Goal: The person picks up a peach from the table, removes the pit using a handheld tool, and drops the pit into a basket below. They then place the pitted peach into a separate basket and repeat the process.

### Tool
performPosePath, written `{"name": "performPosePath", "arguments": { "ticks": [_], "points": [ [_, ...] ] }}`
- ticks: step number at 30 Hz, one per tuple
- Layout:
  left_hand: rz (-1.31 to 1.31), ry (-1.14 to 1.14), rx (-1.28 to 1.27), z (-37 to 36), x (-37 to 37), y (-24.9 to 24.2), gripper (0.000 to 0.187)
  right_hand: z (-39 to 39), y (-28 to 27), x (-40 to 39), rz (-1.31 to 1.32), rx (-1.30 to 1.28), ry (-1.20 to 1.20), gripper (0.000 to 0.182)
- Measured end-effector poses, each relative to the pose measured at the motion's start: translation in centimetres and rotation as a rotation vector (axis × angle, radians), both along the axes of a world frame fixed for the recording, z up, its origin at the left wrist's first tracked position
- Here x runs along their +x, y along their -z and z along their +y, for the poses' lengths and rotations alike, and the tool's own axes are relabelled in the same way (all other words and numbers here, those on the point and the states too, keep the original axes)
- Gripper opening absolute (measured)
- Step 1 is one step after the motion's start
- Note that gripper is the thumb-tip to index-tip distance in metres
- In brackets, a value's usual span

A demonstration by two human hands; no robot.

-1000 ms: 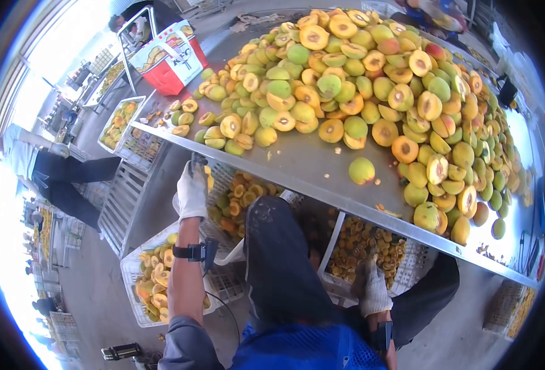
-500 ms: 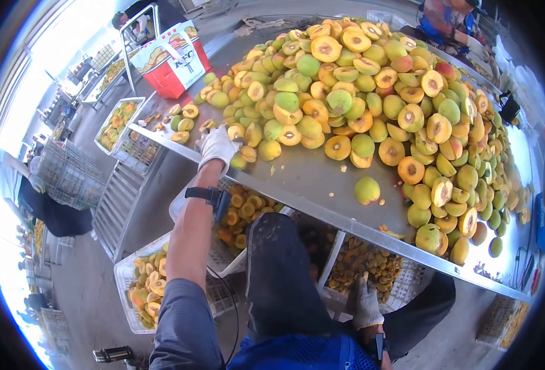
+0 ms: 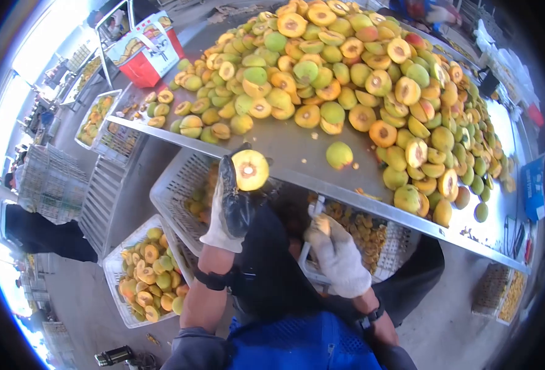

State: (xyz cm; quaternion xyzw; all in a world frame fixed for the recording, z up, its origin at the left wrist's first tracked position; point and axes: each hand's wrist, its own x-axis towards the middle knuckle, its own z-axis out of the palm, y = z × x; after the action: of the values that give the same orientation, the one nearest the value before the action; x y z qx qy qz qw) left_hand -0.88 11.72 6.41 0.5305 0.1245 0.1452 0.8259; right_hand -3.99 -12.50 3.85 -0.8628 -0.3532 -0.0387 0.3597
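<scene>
My left hand, in a white glove with black covering on the palm and fingers, is raised in front of the table edge. It grips a peach half, its yellow cut face and pale centre turned towards me. My right hand, in a white knit glove, is closed to the right, above my lap and lower than the table edge. A small yellow-brown patch shows at its fingertips; what it holds, if anything, I cannot make out. A large heap of halved peaches covers much of the metal table.
A white crate of peach halves stands at lower left, with another white crate beside it. Below the table is a crate of small brownish pieces. A red-and-white bag stands at the table's far left. Other people are nearby.
My left hand has drawn back from the heap's left edge and now holds a peach half before me. My right hand has risen from my lap towards the table edge. The view has shifted slightly.
</scene>
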Motion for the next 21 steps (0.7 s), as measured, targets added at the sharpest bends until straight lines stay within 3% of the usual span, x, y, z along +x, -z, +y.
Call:
{"name": "performPosePath", "arguments": {
  "ticks": [2,3,5,10,13,16,19,21],
  "points": [
    [0.039,0.108,-0.241,-3.2,-1.1,-0.7,0.038,1.3,0.2,-1.1,-0.026,0.012,0.117,0.032],
    [0.010,0.146,-0.014,-4.0,-1.6,-0.7,0.039,2.1,-2.5,-0.4,0.508,0.165,0.186,0.030],
    [-0.055,0.156,0.447,-5.6,-2.7,-0.7,0.041,2.4,-3.6,-0.3,0.535,0.181,0.234,0.028],
    [-0.102,0.204,0.259,-6.5,-2.9,1.7,0.043,2.0,-3.0,-0.7,0.553,0.182,0.288,0.026],
    [-0.098,0.179,-0.035,-8.1,-2.9,3.1,0.043,2.3,-3.3,-1.1,0.606,0.177,0.299,0.026],
    [-0.103,0.138,-0.103,-9.0,-2.8,2.2,0.040,2.4,-0.4,-1.3,0.427,0.145,0.212,0.025],
    [-0.072,0.127,-0.097,-8.8,-3.2,3.2,0.040,3.1,-1.0,-1.5,0.546,0.342,0.275,0.029],
    [0.001,0.087,-0.119,-8.8,-3.3,3.9,0.041,3.3,-0.1,-1.7,0.566,0.325,0.281,0.029]
  ]
}}
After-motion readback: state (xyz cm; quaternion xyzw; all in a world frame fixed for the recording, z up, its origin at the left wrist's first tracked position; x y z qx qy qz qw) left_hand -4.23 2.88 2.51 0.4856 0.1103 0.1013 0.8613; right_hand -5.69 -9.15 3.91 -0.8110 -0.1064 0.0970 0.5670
